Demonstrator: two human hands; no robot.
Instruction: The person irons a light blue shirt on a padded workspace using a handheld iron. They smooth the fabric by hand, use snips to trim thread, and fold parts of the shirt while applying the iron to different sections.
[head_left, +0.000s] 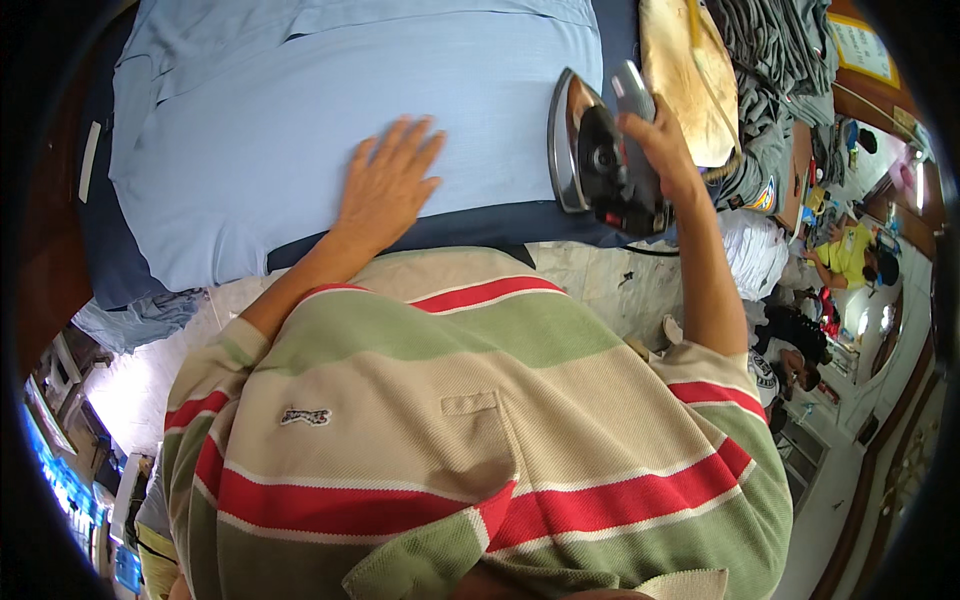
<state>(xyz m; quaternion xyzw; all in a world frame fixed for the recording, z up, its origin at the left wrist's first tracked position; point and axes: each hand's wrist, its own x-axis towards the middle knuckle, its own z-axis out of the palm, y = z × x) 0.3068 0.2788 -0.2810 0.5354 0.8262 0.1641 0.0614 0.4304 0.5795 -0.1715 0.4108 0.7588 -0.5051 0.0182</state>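
Note:
A light blue garment, likely a shirt, lies spread over a dark blue covered board. My left hand rests flat on the garment near its front edge, fingers stretched out and apart. At the garment's right edge, my right hand is wrapped round the handle of a black and grey clothes iron. The iron is tilted on its side, its shiny soleplate turned left toward the cloth. Whether it touches the garment, I cannot tell.
Right of the board lies a scorched, cream-coloured pad with a yellowish cord. Beyond it is a pile of grey folded clothes. A white bundle sits below. Farther right, a person in yellow sits. Blue cloth hangs at left.

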